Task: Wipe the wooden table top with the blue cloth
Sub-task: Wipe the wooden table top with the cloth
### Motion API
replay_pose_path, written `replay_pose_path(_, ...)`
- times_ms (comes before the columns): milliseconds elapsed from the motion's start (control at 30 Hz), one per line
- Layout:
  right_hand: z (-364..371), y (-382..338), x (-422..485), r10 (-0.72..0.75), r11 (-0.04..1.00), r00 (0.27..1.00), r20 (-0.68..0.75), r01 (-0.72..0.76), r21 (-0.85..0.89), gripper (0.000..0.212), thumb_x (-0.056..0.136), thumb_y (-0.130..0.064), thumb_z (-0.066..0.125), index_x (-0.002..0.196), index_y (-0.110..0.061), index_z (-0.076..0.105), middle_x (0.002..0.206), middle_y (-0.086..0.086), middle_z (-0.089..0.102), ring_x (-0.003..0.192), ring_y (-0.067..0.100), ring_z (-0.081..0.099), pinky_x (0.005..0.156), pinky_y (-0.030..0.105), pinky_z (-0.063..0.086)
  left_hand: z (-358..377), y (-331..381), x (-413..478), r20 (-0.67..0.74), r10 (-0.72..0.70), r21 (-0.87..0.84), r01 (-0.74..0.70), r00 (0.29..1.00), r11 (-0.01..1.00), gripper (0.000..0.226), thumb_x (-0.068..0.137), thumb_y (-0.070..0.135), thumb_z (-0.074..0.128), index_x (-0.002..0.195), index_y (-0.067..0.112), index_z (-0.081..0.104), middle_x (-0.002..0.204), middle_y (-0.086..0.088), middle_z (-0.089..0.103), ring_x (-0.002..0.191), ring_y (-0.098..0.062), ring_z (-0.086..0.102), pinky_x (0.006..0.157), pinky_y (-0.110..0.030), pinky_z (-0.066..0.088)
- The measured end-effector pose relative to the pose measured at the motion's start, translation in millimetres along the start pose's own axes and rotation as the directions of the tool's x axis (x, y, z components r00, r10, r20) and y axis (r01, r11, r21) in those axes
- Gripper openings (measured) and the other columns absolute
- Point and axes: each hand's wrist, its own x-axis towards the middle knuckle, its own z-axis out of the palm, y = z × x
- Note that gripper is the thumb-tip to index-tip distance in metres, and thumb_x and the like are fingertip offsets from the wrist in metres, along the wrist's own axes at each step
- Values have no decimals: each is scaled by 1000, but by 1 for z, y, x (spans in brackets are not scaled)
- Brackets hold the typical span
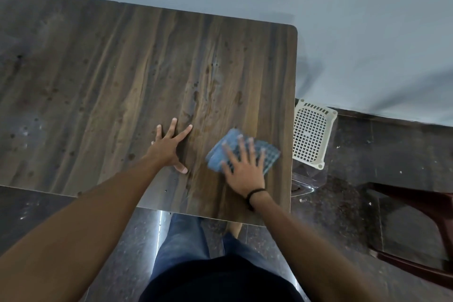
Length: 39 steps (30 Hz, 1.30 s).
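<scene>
The wooden table top fills the left and middle of the view, dark brown with streaked grain and scattered dark spots. A folded blue checked cloth lies near the table's front right corner. My right hand presses flat on the cloth with straight, spread fingers and hides its middle. My left hand rests flat on the bare wood just left of the cloth, fingers spread, holding nothing.
A cream plastic stool with a grid seat stands on the dark floor just past the table's right edge. A dark red chair stands at the far right. A pale wall runs behind the table. My legs are under the front edge.
</scene>
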Motion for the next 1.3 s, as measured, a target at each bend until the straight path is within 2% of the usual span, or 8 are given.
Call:
replay_pose_path(133, -6, 37, 3, -455, 873, 880, 134, 470, -128, 56, 100, -68, 20, 153, -56, 6, 167, -12, -4, 154, 21, -8, 122, 58, -3, 0, 1, -1, -3, 8, -4, -8, 1000, 1000, 149, 55, 47, 96, 151, 55, -17, 158, 9, -41, 147, -44, -28, 113, -73, 19)
replay_pose_path(333, -6, 13, 23, 342, 937, 931, -127, -328, 119, 61, 101, -62, 19, 158, -43, 5, 166, -7, -9, 153, 24, -13, 120, 58, -10, 2, -2, 3, -5, 15, -5, -15, 1000, 1000, 150, 54, 47, 97, 151, 56, -17, 157, 9, -42, 147, -44, -29, 114, -74, 16)
replay_pose_path(500, -9, 38, 18, -380, 917, 924, 39, 382, -115, 58, 101, -65, 21, 156, -49, 9, 167, -10, 1, 155, 21, -2, 121, 59, 2, 2, -2, 3, -17, 10, 0, -10, 1000, 1000, 150, 53, 48, 96, 150, 57, -18, 157, 9, -42, 147, -44, -29, 114, -74, 17)
replay_pose_path(667, -17, 10, 53, 311, 946, 943, -122, -294, 134, 59, 101, -61, 21, 157, -47, 6, 166, -8, -8, 154, 24, -12, 120, 55, -14, 3, -2, 4, -5, 11, -3, -11, 1000, 1000, 150, 54, 48, 96, 149, 57, -19, 156, 10, -44, 146, -44, -31, 114, -74, 16)
replay_pose_path(800, -17, 22, 53, -324, 943, 946, 5, 323, -77, 57, 100, -65, 20, 155, -51, 13, 167, -10, 0, 155, 22, -4, 121, 59, 1, 2, -2, 3, -7, 12, -2, -12, 1000, 1000, 148, 55, 48, 96, 149, 57, -19, 156, 10, -44, 146, -43, -31, 115, -73, 16)
replay_pose_path(967, -26, 18, 74, 334, 937, 935, -117, -316, 149, 59, 101, -62, 19, 157, -47, 7, 167, -7, -9, 154, 24, -12, 120, 56, -12, 1, -2, 2, 4, 2, -9, -2, 1000, 1000, 148, 57, 45, 96, 151, 56, -18, 156, 9, -44, 145, -43, -33, 115, -73, 14)
replay_pose_path(1133, -29, 38, 63, -274, 958, 962, 20, 274, -78, 57, 100, -66, 19, 155, -52, 11, 167, -12, -2, 155, 21, -5, 121, 58, 1, 1, -1, 1, -8, 13, -9, -13, 1000, 1000, 148, 57, 46, 95, 151, 56, -18, 157, 8, -43, 146, -44, -32, 114, -72, 15)
replay_pose_path(1300, -41, 23, 101, 309, 946, 948, -76, -298, 126, 59, 101, -63, 18, 157, -47, 3, 167, -5, -11, 153, 24, -15, 119, 57, -14, 0, 0, 1, 4, 14, -14, -14, 1000, 1000, 147, 58, 44, 95, 151, 55, -18, 157, 8, -44, 145, -44, -33, 114, -72, 14)
